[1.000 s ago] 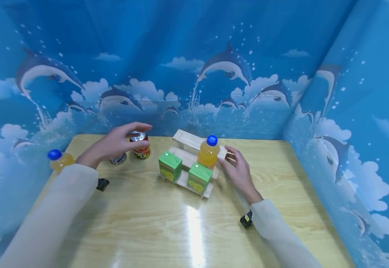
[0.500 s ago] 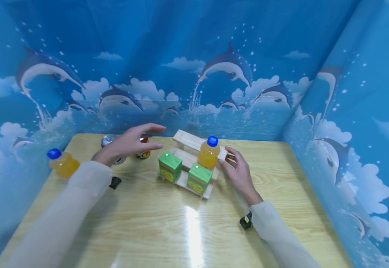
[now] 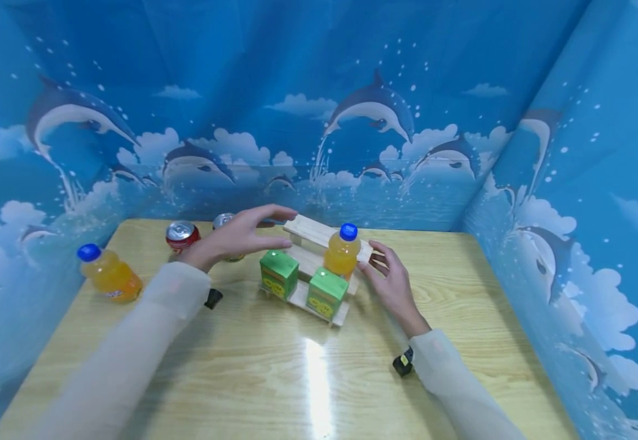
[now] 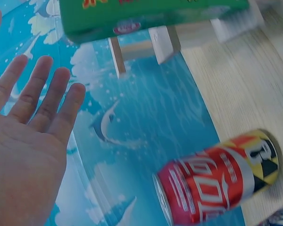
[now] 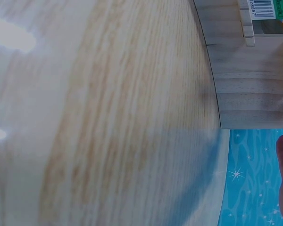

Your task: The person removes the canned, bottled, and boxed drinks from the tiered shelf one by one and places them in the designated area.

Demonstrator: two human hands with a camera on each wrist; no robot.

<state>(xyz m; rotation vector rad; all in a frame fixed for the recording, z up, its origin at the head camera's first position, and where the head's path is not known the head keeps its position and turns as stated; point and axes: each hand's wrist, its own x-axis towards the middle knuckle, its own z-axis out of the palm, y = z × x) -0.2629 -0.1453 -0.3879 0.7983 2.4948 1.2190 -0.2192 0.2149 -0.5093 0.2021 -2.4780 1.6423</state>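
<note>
Shelf [image 3: 309,228] bearing two green cartons [image 3: 278,276] and a bottle [image 3: 343,252] is standing on the table [image 3: 253,366], the right hand [image 3: 392,278] gripping its right end, the left hand [image 3: 241,236] hovering, fingers spread, by its left end, seemingly a steadying step needing a matching grip.

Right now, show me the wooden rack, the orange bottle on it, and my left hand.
Wooden rack [image 3: 310,229], head view: top board.
Orange bottle [image 3: 343,254], head view: body.
Left hand [image 3: 236,234], head view: middle.
</note>
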